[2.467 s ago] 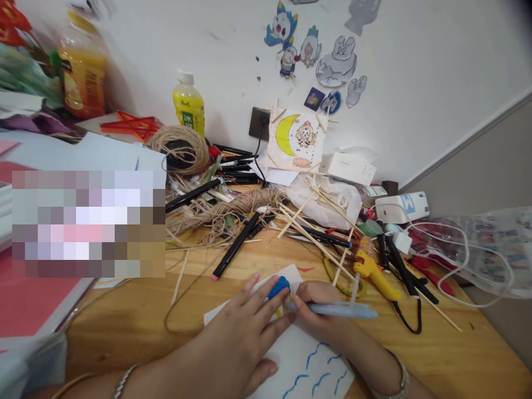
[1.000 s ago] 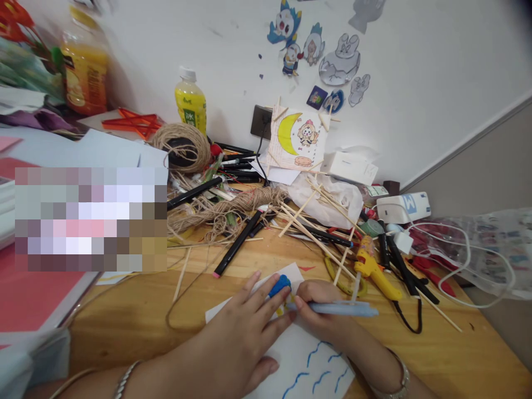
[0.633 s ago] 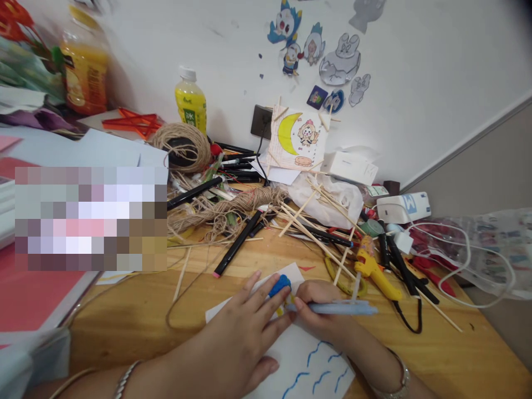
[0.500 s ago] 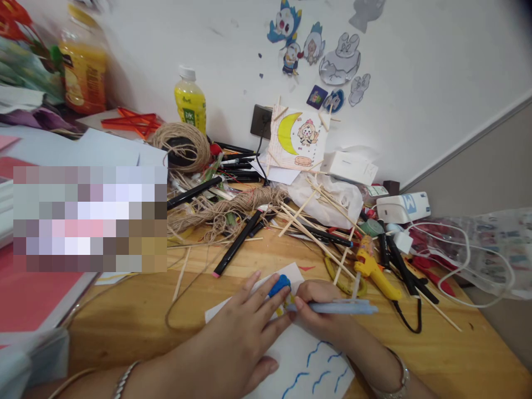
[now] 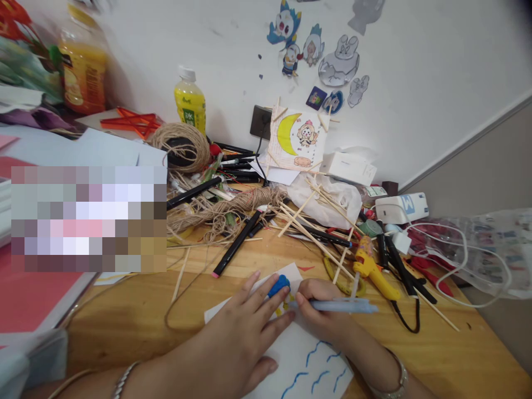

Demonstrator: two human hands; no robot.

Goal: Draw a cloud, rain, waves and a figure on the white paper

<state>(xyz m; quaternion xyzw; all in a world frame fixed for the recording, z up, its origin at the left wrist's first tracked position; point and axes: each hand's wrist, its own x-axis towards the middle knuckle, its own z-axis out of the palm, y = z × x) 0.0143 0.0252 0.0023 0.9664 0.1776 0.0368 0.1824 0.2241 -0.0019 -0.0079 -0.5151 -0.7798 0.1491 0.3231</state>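
Note:
A sheet of white paper (image 5: 286, 360) lies on the wooden table, with blue wavy lines near its lower end and a solid blue patch (image 5: 277, 286) and some yellow at its upper end. My left hand (image 5: 245, 318) rests flat across the paper, fingers spread, partly covering the coloured drawing. In my right hand (image 5: 318, 302) is a light blue pen (image 5: 347, 305), gripped between thumb and fingers. Its tip points left toward the yellow part, close to my left fingertips; whether it touches the paper I cannot tell.
Behind the paper lie a black marker (image 5: 239, 244), thin wooden sticks (image 5: 310, 233), a bundle of twine (image 5: 249, 205) and a yellow glue gun (image 5: 376, 269). A decorated paper panel (image 5: 299, 138) leans on the wall near a yellow drink bottle (image 5: 190, 102). A white cable (image 5: 465, 249) loops at right.
Both hands and the paper keep nearly the same place. The view has shifted very slightly.

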